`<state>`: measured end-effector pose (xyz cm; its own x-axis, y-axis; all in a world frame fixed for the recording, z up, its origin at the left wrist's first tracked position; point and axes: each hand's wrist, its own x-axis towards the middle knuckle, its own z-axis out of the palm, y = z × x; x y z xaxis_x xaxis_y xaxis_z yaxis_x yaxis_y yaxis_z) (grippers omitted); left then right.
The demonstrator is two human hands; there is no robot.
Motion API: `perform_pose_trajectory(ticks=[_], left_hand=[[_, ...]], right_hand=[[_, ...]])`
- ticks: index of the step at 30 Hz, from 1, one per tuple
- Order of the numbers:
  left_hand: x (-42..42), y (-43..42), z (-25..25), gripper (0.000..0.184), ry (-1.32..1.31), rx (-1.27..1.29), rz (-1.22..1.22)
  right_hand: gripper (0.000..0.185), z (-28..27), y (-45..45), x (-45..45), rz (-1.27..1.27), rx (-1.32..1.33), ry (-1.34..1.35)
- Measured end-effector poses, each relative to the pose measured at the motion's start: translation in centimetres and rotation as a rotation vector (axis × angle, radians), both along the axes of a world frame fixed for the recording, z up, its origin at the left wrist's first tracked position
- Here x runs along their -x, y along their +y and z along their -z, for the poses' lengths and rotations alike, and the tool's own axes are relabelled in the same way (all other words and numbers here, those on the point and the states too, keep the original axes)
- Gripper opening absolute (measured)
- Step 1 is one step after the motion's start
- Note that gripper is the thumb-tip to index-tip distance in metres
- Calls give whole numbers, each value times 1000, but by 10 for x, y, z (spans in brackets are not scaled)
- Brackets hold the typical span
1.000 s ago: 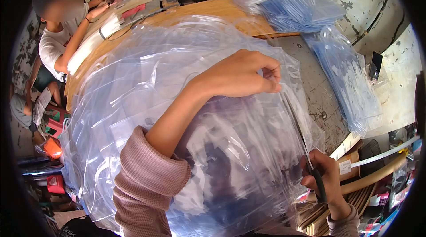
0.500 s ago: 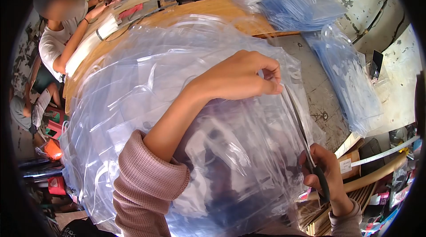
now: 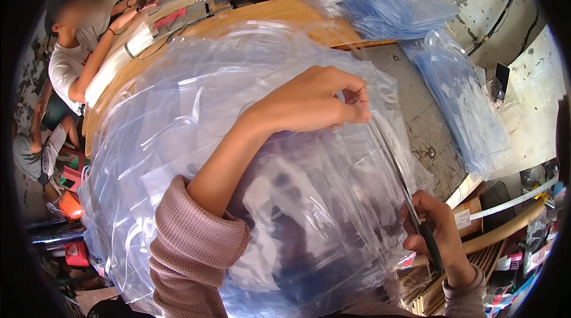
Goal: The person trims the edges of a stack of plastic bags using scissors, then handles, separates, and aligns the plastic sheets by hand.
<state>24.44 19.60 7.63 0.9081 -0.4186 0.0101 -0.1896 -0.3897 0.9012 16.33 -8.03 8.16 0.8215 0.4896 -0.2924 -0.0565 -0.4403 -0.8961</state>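
Note:
My left hand (image 3: 318, 99) reaches across the heap of clear plastic bags (image 3: 285, 193), thumb and forefinger pinched together at the right side of the top one. What lies between the fingertips looks like the plastic's thin edge, mostly hidden by the fingers. Scissors (image 3: 397, 169) with long metal blades and dark handles are in my right hand (image 3: 440, 232), low at the right. Their tips point up and away, ending close to my left fingertips. The blades lie along the plastic's right edge and look nearly closed.
Blue-tinted plastic stacks (image 3: 398, 5) lie at the back right, with another long stack (image 3: 461, 101) near a phone (image 3: 500, 82). Another person (image 3: 74, 65) works at the wooden table's (image 3: 267, 13) far left. A cardboard box (image 3: 470, 220) and rolls crowd the lower right.
The view has shifted slightly, so most things sit a little further left. My left hand keeps its pinch and my right hand still holds the scissors, with hardly any movement between them.

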Motion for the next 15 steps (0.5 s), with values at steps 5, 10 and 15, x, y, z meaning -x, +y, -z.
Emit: perform_pose_trajectory(ticks=[5,10,15], left_hand=[[-2,1,7,20,-24,67,-1],[2,0,-6,19,49,-24,8],[-5,3,7,20,97,142,52]], right_hand=[[57,2,0,-3,-25,36,-3],[55,4,-1,1,3,79,-13],[54,14,-3,5,30,85,-30]])
